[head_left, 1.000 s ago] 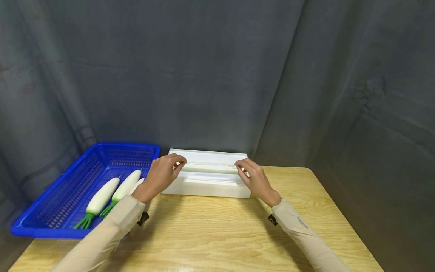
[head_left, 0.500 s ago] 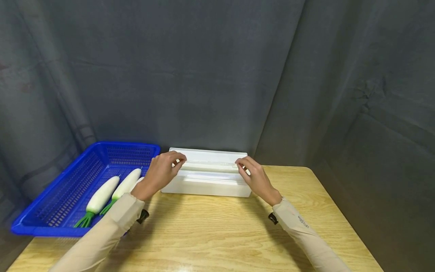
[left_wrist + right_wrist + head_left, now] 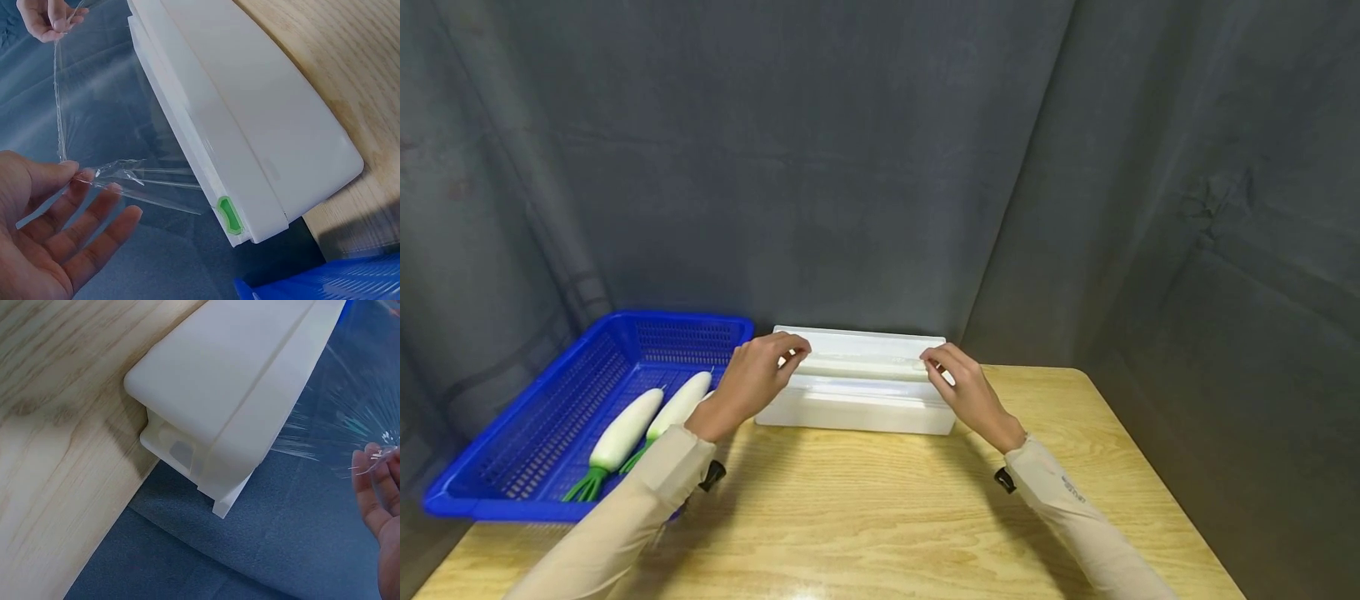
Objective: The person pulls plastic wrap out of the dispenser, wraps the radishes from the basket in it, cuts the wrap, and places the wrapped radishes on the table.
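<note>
A long white cling film dispenser (image 3: pixel 853 410) lies across the back of the table. Clear cling film (image 3: pixel 106 94) stretches out of its far side in the left wrist view. One corner of the film is pinched between thumb and forefinger of my left hand (image 3: pixel 752 379), with the other fingers spread loosely. My right hand (image 3: pixel 970 396) pinches the other corner, where the film bunches into creases in the right wrist view. Both hands stand above the dispenser near its two ends. A green piece (image 3: pixel 229 215) sits at the dispenser's left end.
At the left, a blue plastic basket (image 3: pixel 497 510) holds white radishes (image 3: pixel 627 429) with green stalks, one partly hidden by my left arm. The wooden table (image 3: pixel 865 517) extends in front of the dispenser. A grey curtain (image 3: pixel 850 167) hangs close behind.
</note>
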The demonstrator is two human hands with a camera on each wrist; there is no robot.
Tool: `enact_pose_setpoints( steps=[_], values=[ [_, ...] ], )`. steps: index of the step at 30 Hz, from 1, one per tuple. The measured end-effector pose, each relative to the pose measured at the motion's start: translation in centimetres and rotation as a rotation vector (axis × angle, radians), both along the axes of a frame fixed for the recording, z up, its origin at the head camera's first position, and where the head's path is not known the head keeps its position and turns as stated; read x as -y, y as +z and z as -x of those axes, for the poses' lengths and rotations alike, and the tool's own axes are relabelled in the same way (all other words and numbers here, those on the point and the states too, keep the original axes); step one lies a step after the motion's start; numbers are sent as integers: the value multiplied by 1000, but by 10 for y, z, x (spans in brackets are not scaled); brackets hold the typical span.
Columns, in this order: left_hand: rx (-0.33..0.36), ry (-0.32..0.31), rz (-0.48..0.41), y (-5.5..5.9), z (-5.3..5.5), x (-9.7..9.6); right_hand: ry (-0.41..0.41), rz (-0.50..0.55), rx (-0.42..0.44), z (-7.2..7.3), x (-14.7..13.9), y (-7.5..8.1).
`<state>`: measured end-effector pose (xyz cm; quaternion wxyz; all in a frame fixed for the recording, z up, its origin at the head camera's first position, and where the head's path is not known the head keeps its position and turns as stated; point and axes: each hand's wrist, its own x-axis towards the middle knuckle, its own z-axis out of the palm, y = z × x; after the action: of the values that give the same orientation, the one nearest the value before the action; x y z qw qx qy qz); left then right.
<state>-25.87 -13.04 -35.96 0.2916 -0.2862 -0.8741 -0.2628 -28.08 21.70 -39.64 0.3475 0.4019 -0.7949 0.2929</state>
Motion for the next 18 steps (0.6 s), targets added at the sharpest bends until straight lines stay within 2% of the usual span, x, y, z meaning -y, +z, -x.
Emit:
enact_pose_setpoints(
  steps=[6, 18],
  values=[
    [20, -8, 3, 2, -1, 1, -6, -6, 28, -4, -1, 5],
    [3, -19, 24, 5, -4, -1, 5, 15, -35, -4, -2, 11]
  ],
)
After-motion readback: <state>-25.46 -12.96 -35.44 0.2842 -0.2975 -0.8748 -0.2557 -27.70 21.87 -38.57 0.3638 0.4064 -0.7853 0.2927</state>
